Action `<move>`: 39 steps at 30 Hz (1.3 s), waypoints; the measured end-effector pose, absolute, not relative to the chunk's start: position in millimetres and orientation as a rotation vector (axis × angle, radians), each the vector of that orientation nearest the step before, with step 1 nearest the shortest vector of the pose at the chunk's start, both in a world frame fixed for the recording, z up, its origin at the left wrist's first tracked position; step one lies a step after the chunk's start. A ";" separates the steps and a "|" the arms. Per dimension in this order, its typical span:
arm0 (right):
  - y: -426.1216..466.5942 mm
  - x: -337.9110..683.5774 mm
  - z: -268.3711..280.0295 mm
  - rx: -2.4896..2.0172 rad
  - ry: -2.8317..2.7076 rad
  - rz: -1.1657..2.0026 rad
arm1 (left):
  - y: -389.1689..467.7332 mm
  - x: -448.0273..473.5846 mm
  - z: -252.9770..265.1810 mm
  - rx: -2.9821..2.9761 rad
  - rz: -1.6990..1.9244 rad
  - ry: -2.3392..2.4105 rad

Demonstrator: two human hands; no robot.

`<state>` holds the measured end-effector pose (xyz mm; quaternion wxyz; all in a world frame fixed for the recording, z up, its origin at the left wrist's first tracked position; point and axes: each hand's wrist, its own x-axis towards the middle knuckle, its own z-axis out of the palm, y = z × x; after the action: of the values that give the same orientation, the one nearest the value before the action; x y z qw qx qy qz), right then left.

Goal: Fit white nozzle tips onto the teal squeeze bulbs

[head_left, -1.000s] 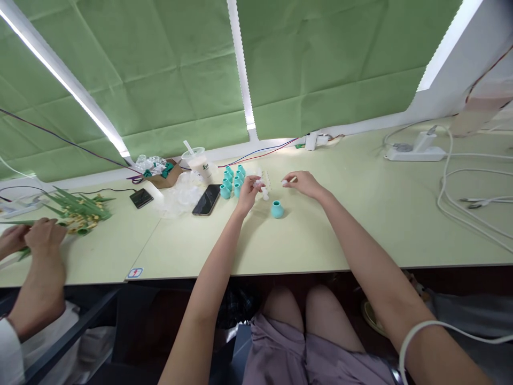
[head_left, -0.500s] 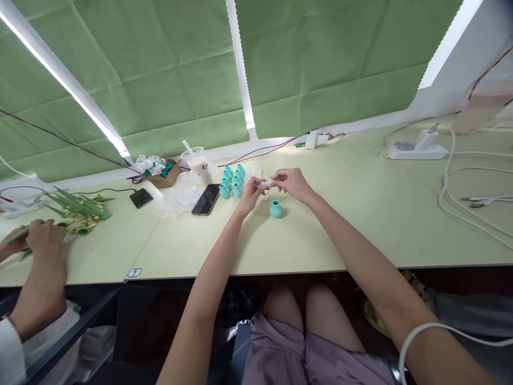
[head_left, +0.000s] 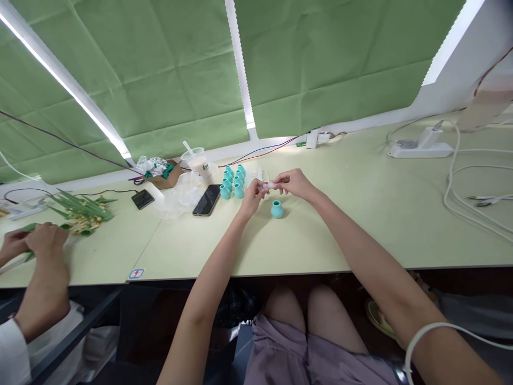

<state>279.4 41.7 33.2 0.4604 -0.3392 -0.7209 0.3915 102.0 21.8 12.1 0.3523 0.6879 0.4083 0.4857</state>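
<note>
Small whitish pieces [head_left: 269,185], half hidden, are pinched right here by the fingertips of the left hand [head_left: 252,197] and right hand [head_left: 295,183]; just nearer the body on the pale yellow-green table [head_left: 308,243], a turquoise, round-bellied vase [head_left: 277,210] is seen upright.

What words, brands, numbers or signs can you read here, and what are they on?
Nothing reads clearly.
Cup: dark lettering, too small and blurred to read.
Sticker near the table's front edge: a red mark inside a blue border, too small to make out.
Front teal pot: no lettering visible.
</note>
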 end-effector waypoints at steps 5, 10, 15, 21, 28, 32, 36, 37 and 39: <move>41.9 280.3 31.9 -0.817 -1.740 1.053 | 18.5 109.0 10.0 1.811 1.293 1.108; 43.5 282.3 30.4 -0.808 -1.778 1.100 | 14.6 110.5 10.5 1.930 1.279 1.161; 46.3 285.7 30.1 -0.754 -1.787 1.146 | 9.0 110.0 13.3 2.045 1.287 1.209; 43.1 279.7 29.1 -0.728 -1.735 1.145 | 7.0 111.1 17.9 2.077 1.366 1.247; 36.3 271.1 32.6 -0.684 -1.670 1.290 | 5.9 113.4 29.1 2.031 1.364 1.154; 40.3 282.7 37.1 -0.737 -1.579 1.282 | 1.9 103.3 37.6 2.011 1.165 1.033; 43.4 301.7 45.3 -0.711 -1.443 1.283 | -1.6 89.2 44.1 2.153 0.864 1.034; 43.2 305.2 47.3 -0.701 -1.441 1.293 | -1.8 88.0 44.2 2.202 0.786 1.027; 41.9 309.1 50.3 -0.688 -1.472 1.315 | -1.3 89.5 43.2 2.252 0.687 0.995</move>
<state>309.1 41.9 50.3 0.5018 -0.2849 -0.6091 0.5440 89.5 -1.3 43.2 0.2887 0.8435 0.3727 0.2573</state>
